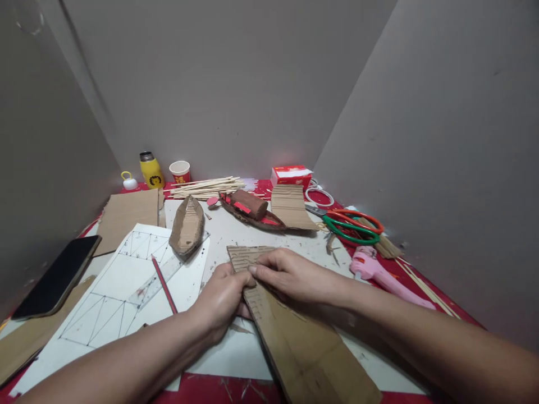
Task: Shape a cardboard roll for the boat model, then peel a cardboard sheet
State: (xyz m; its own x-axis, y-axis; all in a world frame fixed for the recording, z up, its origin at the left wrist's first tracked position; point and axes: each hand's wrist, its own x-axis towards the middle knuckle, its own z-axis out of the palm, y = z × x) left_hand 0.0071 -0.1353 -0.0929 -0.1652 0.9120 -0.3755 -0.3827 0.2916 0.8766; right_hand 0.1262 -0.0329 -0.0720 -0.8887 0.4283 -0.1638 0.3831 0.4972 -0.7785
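Note:
A long piece of corrugated cardboard slants from the table's middle to its front edge. Bare ridges show at its far end and along its left side, where the smooth top paper is gone. My left hand grips its left edge, thumb on top and fingers partly hidden underneath. My right hand is closed in a pinch at the cardboard's surface, close to the left thumb. Beyond the hands lie a small cardboard boat hull and a brown model boat with a rounded canopy and red pieces.
On the left are a phone, a sheet with drawn trusses, a red pencil and a clear ruler. Scissors and a pink glue gun lie right. Wooden sticks, a yellow bottle and a paper cup are behind.

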